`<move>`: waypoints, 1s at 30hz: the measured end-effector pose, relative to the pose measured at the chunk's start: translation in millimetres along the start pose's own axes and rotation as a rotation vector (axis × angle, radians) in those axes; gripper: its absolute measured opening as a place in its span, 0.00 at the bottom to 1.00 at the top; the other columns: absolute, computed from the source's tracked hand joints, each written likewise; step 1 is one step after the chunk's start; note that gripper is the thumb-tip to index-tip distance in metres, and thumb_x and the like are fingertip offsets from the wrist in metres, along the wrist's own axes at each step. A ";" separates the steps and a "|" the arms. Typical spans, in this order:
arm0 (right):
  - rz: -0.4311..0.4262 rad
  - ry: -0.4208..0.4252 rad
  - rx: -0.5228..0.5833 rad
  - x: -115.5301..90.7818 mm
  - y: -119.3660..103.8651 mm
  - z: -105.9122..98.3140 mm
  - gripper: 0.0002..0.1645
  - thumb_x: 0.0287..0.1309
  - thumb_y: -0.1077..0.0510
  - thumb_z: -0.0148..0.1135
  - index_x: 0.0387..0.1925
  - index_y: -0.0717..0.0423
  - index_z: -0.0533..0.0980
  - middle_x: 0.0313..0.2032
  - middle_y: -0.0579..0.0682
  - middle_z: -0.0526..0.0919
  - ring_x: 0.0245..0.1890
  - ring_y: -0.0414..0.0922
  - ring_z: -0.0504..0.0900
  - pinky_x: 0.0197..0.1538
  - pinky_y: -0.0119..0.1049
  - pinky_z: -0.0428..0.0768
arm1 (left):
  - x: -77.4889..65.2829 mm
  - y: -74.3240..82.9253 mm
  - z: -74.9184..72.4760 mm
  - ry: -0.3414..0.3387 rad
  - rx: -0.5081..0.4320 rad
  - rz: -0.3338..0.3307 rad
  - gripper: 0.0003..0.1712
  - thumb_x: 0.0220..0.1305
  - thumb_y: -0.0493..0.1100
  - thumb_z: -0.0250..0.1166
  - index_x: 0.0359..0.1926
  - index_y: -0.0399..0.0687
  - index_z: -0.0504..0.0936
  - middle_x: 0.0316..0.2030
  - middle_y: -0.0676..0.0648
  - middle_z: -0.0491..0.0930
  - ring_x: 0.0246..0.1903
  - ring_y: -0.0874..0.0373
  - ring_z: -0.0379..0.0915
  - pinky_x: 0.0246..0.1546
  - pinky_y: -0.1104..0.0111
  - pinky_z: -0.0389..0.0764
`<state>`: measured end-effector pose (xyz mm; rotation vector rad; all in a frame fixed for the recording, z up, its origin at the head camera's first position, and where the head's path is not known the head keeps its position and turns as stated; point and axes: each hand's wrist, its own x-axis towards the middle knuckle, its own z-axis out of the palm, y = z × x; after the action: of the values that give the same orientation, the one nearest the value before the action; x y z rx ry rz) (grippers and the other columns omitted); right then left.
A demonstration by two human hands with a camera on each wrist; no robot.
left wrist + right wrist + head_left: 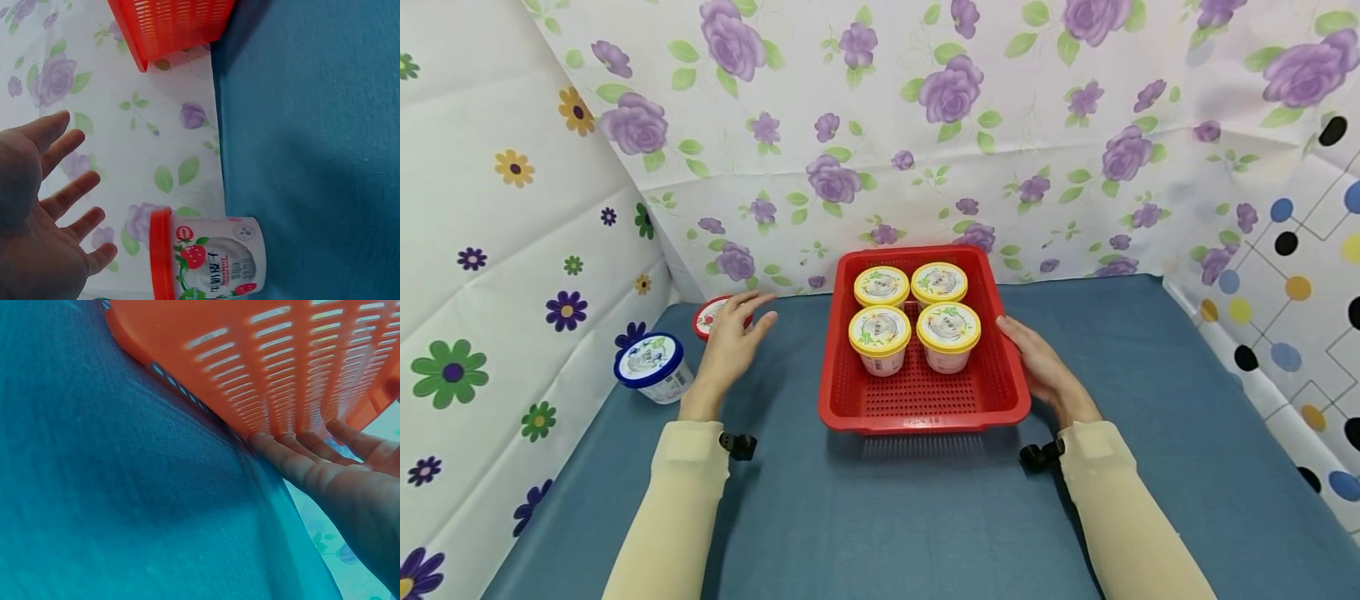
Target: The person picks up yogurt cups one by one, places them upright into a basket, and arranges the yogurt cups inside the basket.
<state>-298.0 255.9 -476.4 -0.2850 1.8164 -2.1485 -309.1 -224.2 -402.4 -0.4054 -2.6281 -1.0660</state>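
Note:
A red plastic basket (925, 408) holds several paper tubs with yellow lids, such as the front right tub (949, 333), grouped toward its far end. My right hand (1045, 367) is at the basket's right side. In the right wrist view its extended fingers (287, 456) touch the slotted wall. On the left, my left hand (730, 346) hovers with fingers spread and nothing in them. It partly covers a red-lidded tub (707, 317) in the head view. The left wrist view shows that tub with strawberries printed on its side, standing apart from the fingers.
A blue-lidded tub (658, 367) stands at the table's left edge, beside my left hand. The blue tabletop (895, 517) meets a flower-print cloth (880, 100) behind the basket. Patterned cloths also hang along the left and right sides.

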 end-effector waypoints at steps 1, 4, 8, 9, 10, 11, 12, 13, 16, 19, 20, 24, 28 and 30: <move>0.000 0.001 0.000 -0.1 0.0 0.1 0.36 0.82 0.39 0.42 0.79 0.54 0.57 0.57 0.50 0.83 0.55 0.54 0.86 0.50 0.48 0.87 | -0.4 -1.3 -0.2 0.006 0.004 -0.002 0.29 0.79 0.55 0.58 0.70 0.42 0.77 0.73 0.32 0.64 0.74 0.33 0.55 0.71 0.36 0.56; -0.003 0.001 0.001 0.1 0.2 0.0 0.36 0.82 0.39 0.42 0.79 0.54 0.57 0.57 0.50 0.83 0.55 0.53 0.86 0.50 0.47 0.87 | -1.0 -4.6 -0.7 0.015 -0.003 -0.001 0.29 0.79 0.54 0.59 0.70 0.41 0.77 0.73 0.32 0.65 0.73 0.34 0.55 0.72 0.37 0.55; -0.005 -0.002 0.001 0.0 0.4 0.0 0.36 0.82 0.39 0.42 0.79 0.54 0.57 0.57 0.51 0.83 0.55 0.53 0.86 0.50 0.47 0.87 | -2.0 -7.7 -1.7 0.026 -0.008 0.001 0.28 0.79 0.53 0.60 0.69 0.40 0.77 0.72 0.32 0.66 0.73 0.34 0.56 0.72 0.37 0.55; -0.005 -0.003 0.002 0.0 0.4 0.1 0.36 0.82 0.39 0.42 0.79 0.54 0.57 0.57 0.51 0.83 0.55 0.53 0.86 0.50 0.47 0.87 | -2.2 -8.2 -1.9 0.029 -0.007 0.000 0.28 0.79 0.52 0.60 0.69 0.40 0.77 0.72 0.32 0.66 0.73 0.34 0.56 0.72 0.37 0.55; -0.004 -0.002 0.002 0.0 0.5 0.1 0.36 0.82 0.39 0.42 0.79 0.54 0.57 0.57 0.51 0.83 0.55 0.53 0.86 0.50 0.47 0.87 | -2.6 -8.2 -2.3 0.031 -0.009 -0.001 0.28 0.79 0.52 0.60 0.69 0.40 0.77 0.72 0.32 0.66 0.73 0.34 0.56 0.72 0.37 0.55; -0.003 -0.001 0.002 0.1 0.5 0.0 0.36 0.82 0.39 0.42 0.79 0.54 0.57 0.57 0.51 0.83 0.55 0.53 0.86 0.49 0.47 0.87 | -2.8 -8.7 -2.4 0.034 -0.010 -0.003 0.27 0.78 0.51 0.61 0.69 0.40 0.77 0.71 0.32 0.66 0.73 0.35 0.57 0.72 0.37 0.54; -0.002 0.000 0.001 0.1 0.5 0.0 0.36 0.82 0.39 0.42 0.79 0.54 0.57 0.57 0.51 0.83 0.54 0.53 0.86 0.49 0.47 0.87 | -3.1 -8.8 -2.6 0.035 -0.013 -0.004 0.27 0.78 0.51 0.61 0.69 0.40 0.78 0.71 0.32 0.66 0.73 0.35 0.57 0.72 0.37 0.54; -0.001 0.002 0.000 0.1 0.6 -0.1 0.36 0.82 0.39 0.42 0.79 0.54 0.57 0.57 0.50 0.83 0.54 0.53 0.86 0.49 0.47 0.87 | -3.3 -9.0 -2.7 0.036 -0.013 -0.004 0.27 0.78 0.50 0.61 0.69 0.40 0.78 0.71 0.31 0.67 0.73 0.34 0.57 0.72 0.37 0.54; 0.000 0.004 0.001 0.1 0.6 -0.1 0.36 0.82 0.39 0.42 0.79 0.54 0.57 0.57 0.50 0.83 0.55 0.53 0.86 0.50 0.47 0.87 | -3.8 -8.7 -2.7 0.038 -0.011 -0.003 0.26 0.79 0.49 0.61 0.69 0.39 0.77 0.71 0.31 0.67 0.73 0.34 0.57 0.72 0.37 0.54; 0.001 0.004 -0.002 -0.2 0.3 0.1 0.36 0.82 0.39 0.42 0.79 0.54 0.57 0.57 0.50 0.83 0.55 0.53 0.85 0.50 0.47 0.87 | -5.2 -8.3 -2.9 0.051 0.021 -0.018 0.25 0.79 0.47 0.61 0.69 0.39 0.77 0.71 0.31 0.67 0.73 0.34 0.57 0.72 0.34 0.51; 0.000 0.003 -0.002 -0.2 0.2 0.2 0.36 0.82 0.39 0.42 0.79 0.54 0.57 0.57 0.50 0.83 0.55 0.53 0.85 0.50 0.47 0.87 | -5.9 -7.5 -3.1 0.061 0.036 -0.030 0.25 0.78 0.46 0.61 0.69 0.39 0.77 0.71 0.31 0.67 0.73 0.34 0.57 0.71 0.33 0.50; 0.001 0.003 -0.002 -0.1 -0.1 0.1 0.36 0.82 0.39 0.42 0.79 0.54 0.57 0.57 0.50 0.83 0.55 0.53 0.86 0.50 0.47 0.87 | -7.8 -5.6 -3.3 0.105 0.100 -0.084 0.26 0.78 0.45 0.61 0.71 0.42 0.75 0.71 0.32 0.67 0.73 0.33 0.56 0.70 0.31 0.48; 0.005 0.000 0.001 -0.2 -0.3 -0.1 0.36 0.82 0.39 0.42 0.79 0.54 0.56 0.57 0.50 0.83 0.55 0.52 0.86 0.50 0.47 0.87 | -7.8 -6.9 -3.0 0.134 0.128 -0.110 0.27 0.77 0.45 0.62 0.72 0.43 0.75 0.72 0.32 0.66 0.73 0.32 0.55 0.70 0.32 0.50; 0.007 -0.003 0.001 -0.3 -0.4 -0.2 0.37 0.82 0.38 0.42 0.79 0.54 0.56 0.58 0.50 0.83 0.55 0.53 0.85 0.50 0.47 0.87 | -7.8 -8.2 -2.8 0.139 0.134 -0.115 0.27 0.77 0.45 0.62 0.72 0.43 0.75 0.72 0.32 0.66 0.73 0.32 0.55 0.70 0.32 0.51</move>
<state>-297.8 256.3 -476.0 -0.2813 1.8121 -2.1428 -304.4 -233.1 -408.4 -0.1468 -2.6046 -0.9097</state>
